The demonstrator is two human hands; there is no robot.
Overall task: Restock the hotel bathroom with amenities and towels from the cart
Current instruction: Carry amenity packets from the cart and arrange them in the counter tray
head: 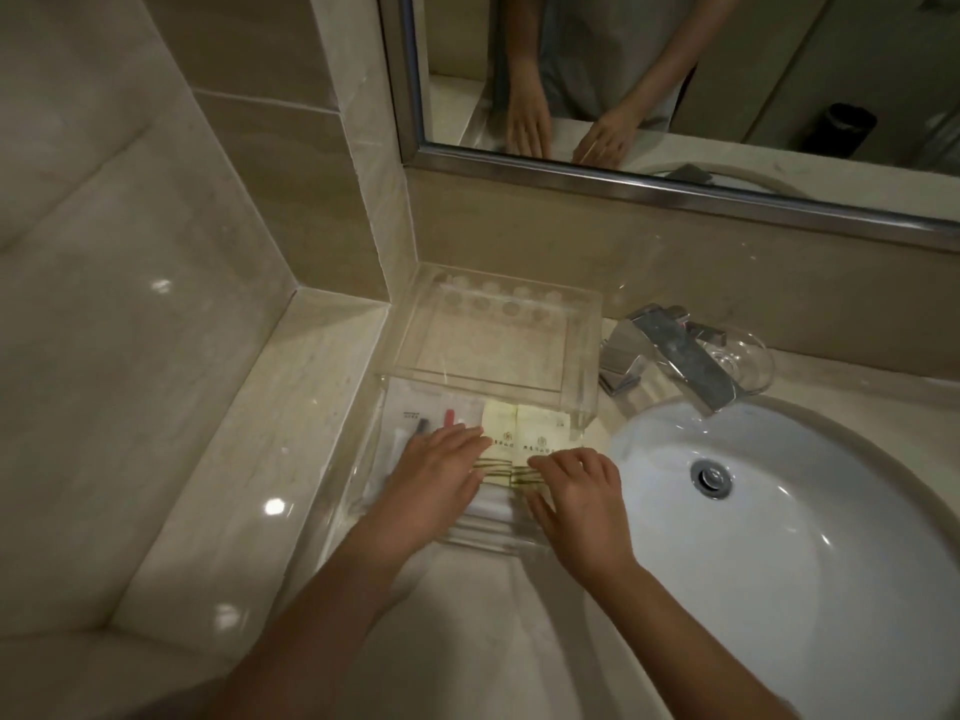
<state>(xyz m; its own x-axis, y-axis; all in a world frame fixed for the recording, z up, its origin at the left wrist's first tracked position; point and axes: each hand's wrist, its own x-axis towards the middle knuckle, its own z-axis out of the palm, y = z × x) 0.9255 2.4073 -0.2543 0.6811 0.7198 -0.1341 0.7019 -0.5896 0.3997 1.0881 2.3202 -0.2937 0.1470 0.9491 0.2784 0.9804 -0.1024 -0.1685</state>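
Not much you can actually read here tbh. The two cream amenity packets (540,426) in the acrylic tray (488,350) each have a small dark emblem with a row of characters under it, but it's too blurry to make out. The toothbrush packet (415,407) beside them has a tiny dark printed line near the top, also unreadable.

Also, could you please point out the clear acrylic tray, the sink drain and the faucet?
clear acrylic tray (488,350): head view, on its bare upper shelf.
sink drain (710,476): head view, on the middle of the metal stopper.
faucet (691,366): head view, on the top of the spout.
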